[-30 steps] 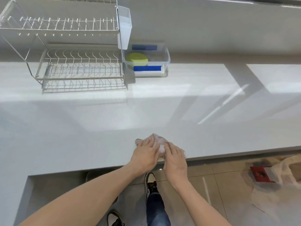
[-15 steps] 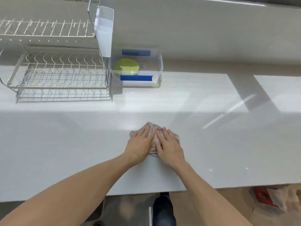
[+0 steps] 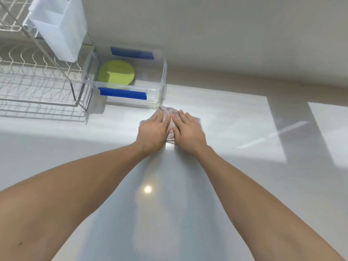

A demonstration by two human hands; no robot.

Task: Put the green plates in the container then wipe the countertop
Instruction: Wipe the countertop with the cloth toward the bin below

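Note:
A pale pink cloth lies flat on the white countertop, just in front of the container's near right corner. My left hand and my right hand press down on it side by side, fingers stretched forward and flat. The clear plastic container with blue clips stands against the back wall. Green plates lie stacked inside it on the left side.
A wire dish rack fills the back left, right beside the container, with a white plastic cutlery holder hung on its corner. Sunlit patches and shadows cross the counter to the right.
Both hands have pushed the cloth away from the counter's front edge, forward across the counter, until it reaches the container. The view has moved closer to the back wall.

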